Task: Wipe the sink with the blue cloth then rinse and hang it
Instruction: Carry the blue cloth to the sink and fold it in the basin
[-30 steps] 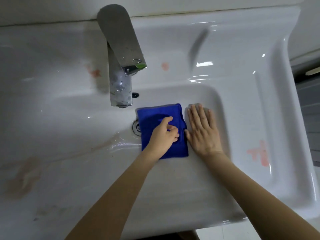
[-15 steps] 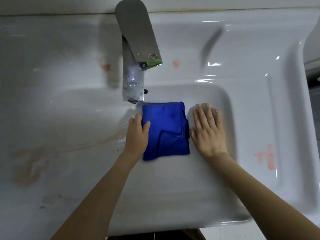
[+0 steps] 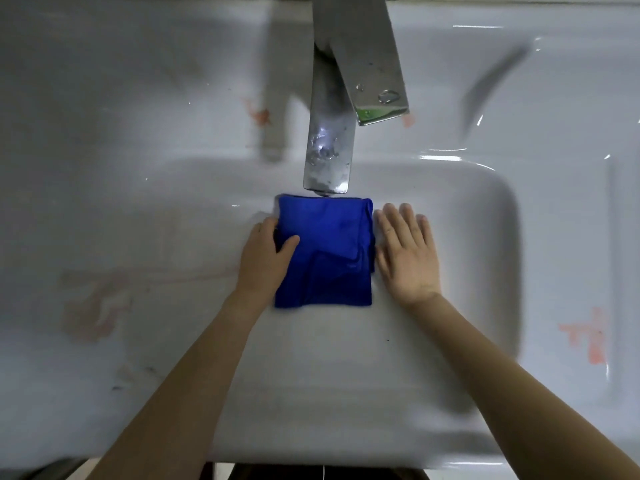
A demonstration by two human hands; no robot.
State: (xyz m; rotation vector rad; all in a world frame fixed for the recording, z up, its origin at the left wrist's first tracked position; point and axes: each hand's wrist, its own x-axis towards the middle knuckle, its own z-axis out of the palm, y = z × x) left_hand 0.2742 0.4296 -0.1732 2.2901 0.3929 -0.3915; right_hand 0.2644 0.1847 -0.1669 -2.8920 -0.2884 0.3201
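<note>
A folded blue cloth [image 3: 327, 251] lies flat on the bottom of the white sink [image 3: 485, 258], just below the spout of the metal tap [image 3: 332, 143]. My left hand [image 3: 266, 258] holds the cloth's left edge, thumb lying on top of the fabric and fingers tucked at its side. My right hand [image 3: 407, 256] lies flat on the basin floor, fingers straight, right beside the cloth's right edge. The drain is hidden under the cloth.
The tap's flat lever [image 3: 367, 57] juts out above the spout with water drops on it. Reddish stains mark the sink's deck at left [image 3: 93, 306] and at right [image 3: 585, 337]. No water runs from the tap.
My left hand slid off the top of the cloth to its left edge and now grips it there. The right hand stayed flat beside the cloth. The camera moved closer.
</note>
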